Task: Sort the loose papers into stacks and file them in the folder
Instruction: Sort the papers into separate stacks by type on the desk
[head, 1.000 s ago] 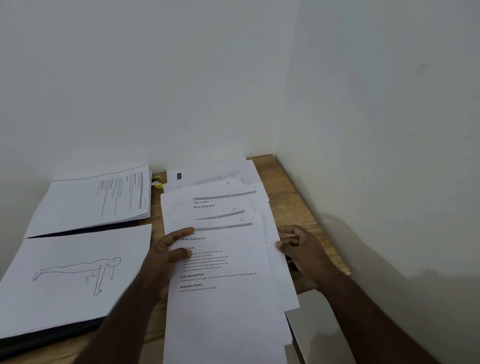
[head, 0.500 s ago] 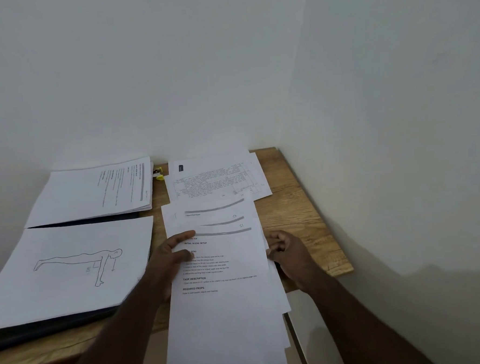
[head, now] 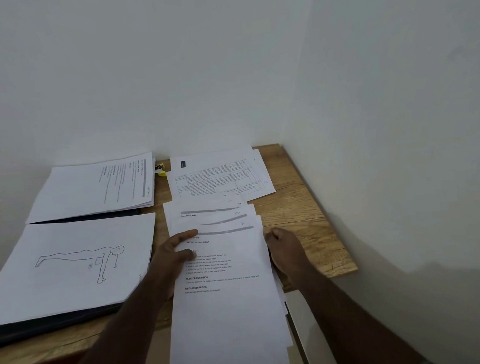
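left hand [head: 171, 252] is pressing flat on the fanned papers [head: 224, 267]; right hand [head: 283, 249] fingers are curling at their edge, grip unclear; light, limp, slippery sheets want squaring by both long edges.

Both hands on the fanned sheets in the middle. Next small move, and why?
Probably squeeze the fanned sheets square between both hands. Their top edges are staggered and their near ends overhang the desk. The left hand rests on their left edge, thumb on top; the right hand sits at their right edge. Squaring should come before filing in the open folder.
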